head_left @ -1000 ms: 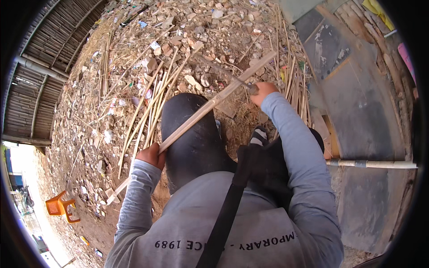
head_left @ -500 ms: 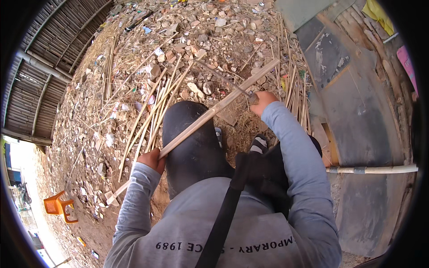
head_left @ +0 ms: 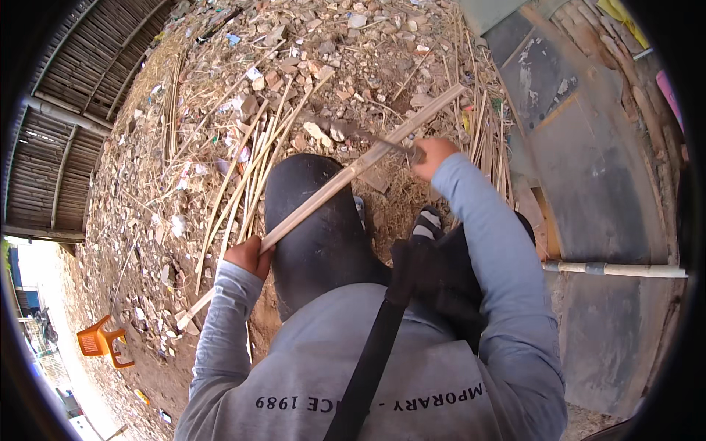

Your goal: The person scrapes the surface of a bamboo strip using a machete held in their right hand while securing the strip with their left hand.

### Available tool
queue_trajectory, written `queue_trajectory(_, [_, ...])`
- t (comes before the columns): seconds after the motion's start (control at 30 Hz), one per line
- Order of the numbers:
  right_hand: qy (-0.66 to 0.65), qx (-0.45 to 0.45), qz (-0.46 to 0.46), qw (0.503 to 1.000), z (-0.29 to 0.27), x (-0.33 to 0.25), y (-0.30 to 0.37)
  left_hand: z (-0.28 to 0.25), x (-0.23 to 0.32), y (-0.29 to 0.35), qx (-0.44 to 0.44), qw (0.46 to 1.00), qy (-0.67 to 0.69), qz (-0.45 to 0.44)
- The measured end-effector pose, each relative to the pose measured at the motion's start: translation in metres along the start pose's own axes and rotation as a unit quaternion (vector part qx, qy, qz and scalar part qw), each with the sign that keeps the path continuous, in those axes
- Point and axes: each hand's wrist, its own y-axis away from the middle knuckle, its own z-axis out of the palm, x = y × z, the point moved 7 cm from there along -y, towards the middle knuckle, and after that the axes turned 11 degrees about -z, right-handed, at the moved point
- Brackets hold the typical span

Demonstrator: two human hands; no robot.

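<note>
Wooden strip (head_left: 327, 192) extends both ways from left grip (head_left: 246, 256).

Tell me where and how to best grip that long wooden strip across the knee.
Probably the lower-left stretch of the wooden strip, from the left, closing around its narrow width where the left hand grips it. The strip slants over the left knee, and the dark tool in the right hand crosses nearer its far end, so that end looks riskier.
</note>
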Motion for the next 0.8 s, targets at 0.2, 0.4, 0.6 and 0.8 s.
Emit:
queue_trajectory(0.2, [-0.023,0.044,0.083,0.995,-0.014,0.008,0.006,-0.005,-0.001,0.003,0.002,0.999,-0.037,0.003])
queue_trajectory(0.4, [-0.047,0.055,0.025,0.997,-0.012,0.016,0.004,0.004,-0.005,-0.003,-0.001,1.0,-0.006,0.016])
queue_trajectory(0.6, [-0.007,0.06,-0.004,0.998,-0.021,-0.027,0.014,0.006,-0.012,0.004,-0.011,1.0,0.001,0.008])
queue_trajectory(0.8, [-0.016,0.097,0.065,0.993,-0.017,0.031,0.005,-0.001,-0.002,-0.001,-0.004,1.0,-0.031,0.001])
